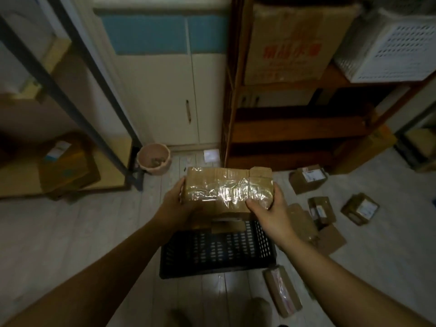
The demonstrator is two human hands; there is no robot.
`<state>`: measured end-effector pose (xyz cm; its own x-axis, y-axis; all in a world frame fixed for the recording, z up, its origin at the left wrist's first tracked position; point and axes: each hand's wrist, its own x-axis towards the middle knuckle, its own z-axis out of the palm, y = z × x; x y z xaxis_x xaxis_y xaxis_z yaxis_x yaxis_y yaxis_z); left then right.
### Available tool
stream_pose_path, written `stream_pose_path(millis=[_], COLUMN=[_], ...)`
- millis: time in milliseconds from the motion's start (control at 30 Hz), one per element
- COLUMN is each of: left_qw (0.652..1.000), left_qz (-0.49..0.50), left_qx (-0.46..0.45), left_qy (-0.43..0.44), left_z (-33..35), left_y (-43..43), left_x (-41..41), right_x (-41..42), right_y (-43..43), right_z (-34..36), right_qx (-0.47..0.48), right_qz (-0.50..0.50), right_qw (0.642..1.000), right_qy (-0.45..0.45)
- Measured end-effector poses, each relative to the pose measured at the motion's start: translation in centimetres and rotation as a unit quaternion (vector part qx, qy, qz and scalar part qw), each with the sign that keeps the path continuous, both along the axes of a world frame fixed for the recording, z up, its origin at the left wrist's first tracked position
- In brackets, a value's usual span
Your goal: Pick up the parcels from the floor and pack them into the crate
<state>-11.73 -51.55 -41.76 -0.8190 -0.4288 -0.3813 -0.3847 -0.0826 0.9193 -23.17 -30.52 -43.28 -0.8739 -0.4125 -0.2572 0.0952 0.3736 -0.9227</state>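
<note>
A long cardboard parcel (226, 187) wrapped in shiny clear tape is held in the air above the black slotted crate (219, 251) on the floor. My left hand (174, 204) grips its left end and my right hand (269, 208) grips its right end, with the thumb over the near face. Another brown parcel (224, 226) lies inside the crate, partly hidden by the one I hold. Several more parcels lie on the floor to the right, among them one (309, 178) with a white label, one (322, 210) nearer, one (359, 208) further right, and a long one (283, 291) near my feet.
A wooden shelf unit (295, 133) with a big cardboard box (292, 43) and a white basket (389, 46) stands at the back right. A pink pot (154, 158) sits by the cupboard doors (169, 97). A metal rack (70, 90) with boxes stands at the left.
</note>
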Motion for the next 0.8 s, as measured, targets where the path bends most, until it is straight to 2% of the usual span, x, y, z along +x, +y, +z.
stream_pose_path(millis=[267, 367, 433, 567, 633, 733, 800], left_qw=[0.998, 0.989, 0.982, 0.969, 0.964, 0.962, 0.943], left_qz=[0.000, -0.012, -0.024, -0.085, -0.136, -0.152, -0.195], left_qx=[0.002, -0.095, -0.142, -0.201, -0.192, -0.164, -0.198], left_qy=[-0.066, -0.117, -0.120, -0.119, -0.123, -0.157, -0.185], left_z=[-25.2, -34.8, -40.0, -46.4, -48.3, -50.4, -51.6], left_y=[0.2, 0.4, 0.6, 0.4, 0.2, 0.0, -0.1], left_x=[-3.6, -5.6, -6.7, -9.4, -10.8, -12.4, -12.8], right_x=[-4.8, -6.8, -7.9, -10.4, -11.6, -12.9, -13.5], right_y=[-0.6, -0.6, -1.0, -1.9, -2.3, -2.7, -2.8], right_z=[-24.4, -33.8, -39.1, -47.3, -49.9, -53.2, -54.8], right_qx=[0.063, 0.087, 0.094, 0.104, 0.105, 0.109, 0.120], right_qz=[0.023, 0.009, -0.002, -0.017, -0.023, -0.031, -0.030], right_qw=[0.997, 0.996, 0.995, 0.993, 0.992, 0.989, 0.986], right_qy=[-0.030, -0.035, -0.038, -0.049, -0.069, -0.099, -0.113])
